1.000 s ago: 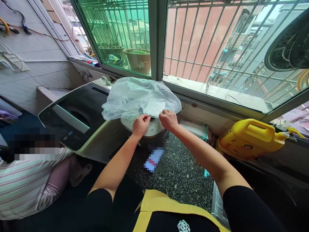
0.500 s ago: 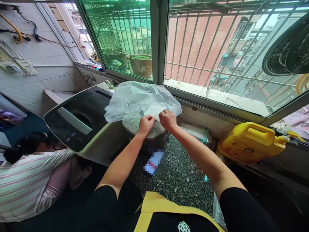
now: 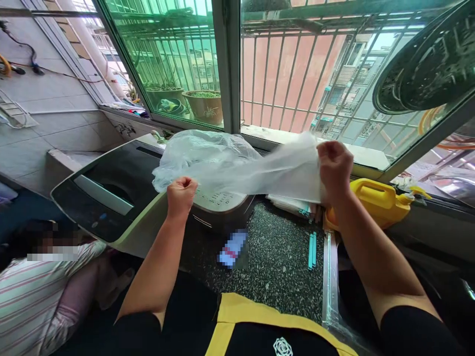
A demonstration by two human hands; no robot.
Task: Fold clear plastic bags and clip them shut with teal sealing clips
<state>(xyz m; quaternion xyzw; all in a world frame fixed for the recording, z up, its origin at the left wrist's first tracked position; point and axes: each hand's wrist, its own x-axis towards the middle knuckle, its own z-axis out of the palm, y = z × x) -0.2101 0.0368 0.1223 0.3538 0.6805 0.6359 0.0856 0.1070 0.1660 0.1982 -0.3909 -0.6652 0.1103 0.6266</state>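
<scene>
A thin translucent plastic bag [image 3: 287, 170] is stretched out sideways between my two hands, blurred by motion. My right hand [image 3: 336, 165] is closed on its right end, in front of the window. My left hand [image 3: 181, 200] is closed in a pinch at the other end, low at the left. Behind it a crumpled clear plastic sheet [image 3: 208, 146] lies over the back of a rice cooker [image 3: 218, 201]. The cooker's front panel shows below the plastic. Whether the bag and the sheet are one piece, I cannot tell.
A washing machine [image 3: 100, 183] stands left of the speckled counter [image 3: 274, 257]. Teal strips [image 3: 311, 251], a pixelated object [image 3: 232, 248] and stacked packets [image 3: 291, 205] lie on the counter. A yellow jug [image 3: 378, 200] stands right. A person in a striped top [image 3: 44, 291] crouches lower left.
My hands have moved apart, the right one far to the right and up, the left one to the left. The plastic between them has spread out. The view has shifted slightly.
</scene>
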